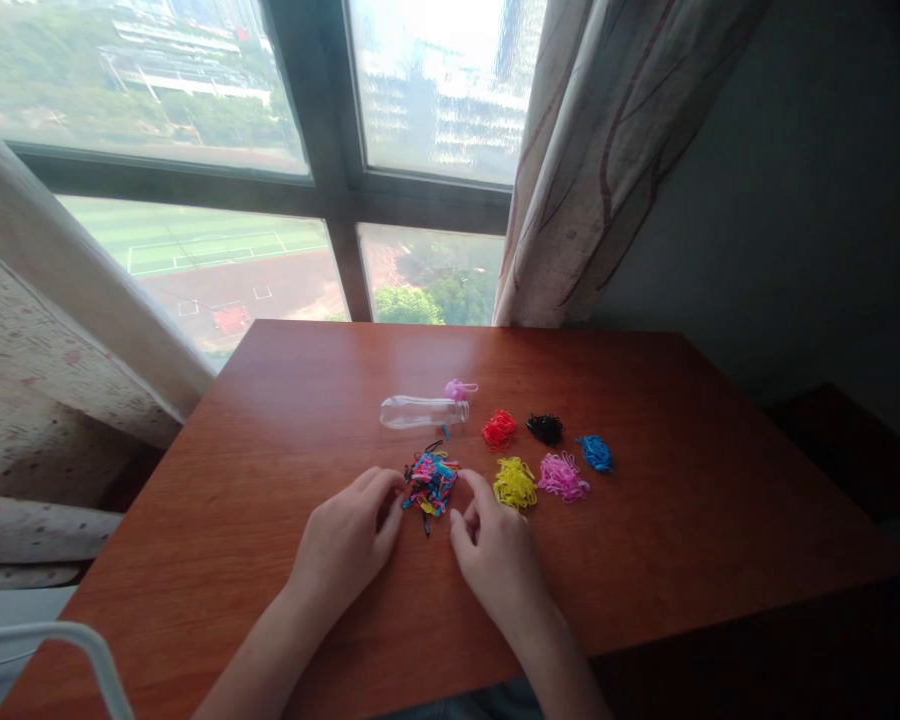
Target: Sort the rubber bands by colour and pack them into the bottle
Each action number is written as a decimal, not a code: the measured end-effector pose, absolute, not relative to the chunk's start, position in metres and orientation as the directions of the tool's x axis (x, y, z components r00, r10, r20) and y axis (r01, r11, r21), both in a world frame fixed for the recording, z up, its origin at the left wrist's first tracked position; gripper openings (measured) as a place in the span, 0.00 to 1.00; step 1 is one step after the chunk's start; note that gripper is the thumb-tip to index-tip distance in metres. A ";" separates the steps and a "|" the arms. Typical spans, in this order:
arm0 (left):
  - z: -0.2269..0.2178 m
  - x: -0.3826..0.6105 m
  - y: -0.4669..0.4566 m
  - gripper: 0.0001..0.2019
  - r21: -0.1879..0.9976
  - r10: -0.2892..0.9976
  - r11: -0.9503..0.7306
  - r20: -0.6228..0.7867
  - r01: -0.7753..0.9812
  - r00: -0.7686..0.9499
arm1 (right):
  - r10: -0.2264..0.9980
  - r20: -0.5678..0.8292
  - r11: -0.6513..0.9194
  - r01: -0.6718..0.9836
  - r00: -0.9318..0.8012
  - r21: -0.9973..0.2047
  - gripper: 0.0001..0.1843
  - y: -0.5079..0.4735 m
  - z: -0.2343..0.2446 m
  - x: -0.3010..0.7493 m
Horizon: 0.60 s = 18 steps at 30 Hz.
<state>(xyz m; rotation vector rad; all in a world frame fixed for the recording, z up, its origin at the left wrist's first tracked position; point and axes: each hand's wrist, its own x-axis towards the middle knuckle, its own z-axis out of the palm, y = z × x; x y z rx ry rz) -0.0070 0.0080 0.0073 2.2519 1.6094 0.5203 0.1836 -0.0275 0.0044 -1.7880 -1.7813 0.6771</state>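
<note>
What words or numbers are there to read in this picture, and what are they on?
None: no word, label, brand or number can be read.
Clear bottle: no label shows.
Mixed pile of coloured loops: no writing shows.
Table: no writing shows.
Buildings outside: too small and blurred to read any sign.

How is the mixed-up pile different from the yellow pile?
The mixed-up pile shows many colors, such as blue, pink and black, while the yellow pile is all one color. The mixed-up pile lies between the left hand and the right hand; the yellow pile sits just beyond the right hand's knuckles. Both are heaps of little loops lying on the table.
</note>
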 end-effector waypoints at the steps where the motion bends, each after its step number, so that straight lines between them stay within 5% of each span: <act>1: 0.007 -0.007 0.008 0.08 0.462 0.947 -0.316 0.105 0.829 0.303 | 1.000 0.025 0.003 0.746 0.017 -0.666 0.22 -0.026 0.004 0.182; 18: 0.012 -0.006 0.008 0.09 0.711 0.914 -0.362 0.143 0.603 0.380 | 0.979 0.173 0.057 0.673 0.106 -0.737 0.10 -0.011 0.004 0.175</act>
